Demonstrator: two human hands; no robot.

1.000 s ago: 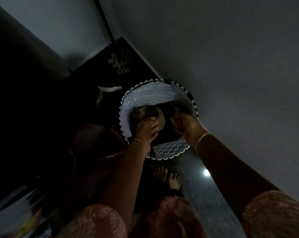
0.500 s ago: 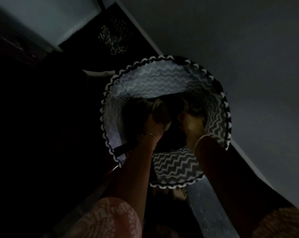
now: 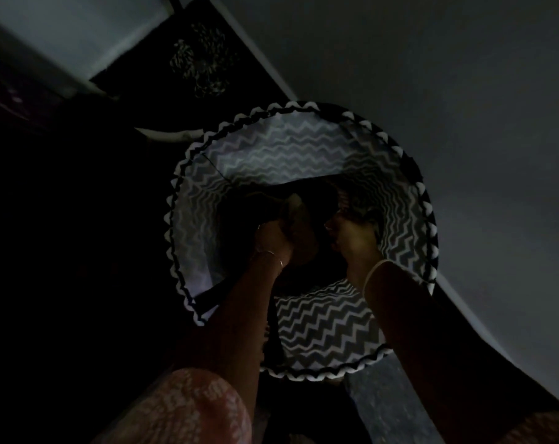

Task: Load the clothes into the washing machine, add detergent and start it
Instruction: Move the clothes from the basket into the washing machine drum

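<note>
We have both hands down inside the basket (image 3: 320, 331), and the clothes (image 3: 316, 200) lie heaped at its bottom, below and just beyond our knuckles. Our left hand (image 3: 273, 240) is clenched round a pale cloth (image 3: 296, 205) on the left of the heap. Our right hand (image 3: 356, 238) is fisted into darker fabric on the right, close to the basket's side. Neither hand is nearer; they sit level, a little apart, with the bundle stretched between them from left to right (if it has a long axis at all, that is it). As we judge it, the only way out is straight up through the round rim toward us, so the load must rise between our forearms without snagging the edge.

Much is lost to the dark. Our fingertips are buried in cloth, so we cannot tell how much each fist holds, nor how many garments are there. Everything left of the basket is black, and we cannot make out a washing machine or detergent. A grey wall (image 3: 464, 123) fills the right side.
</note>
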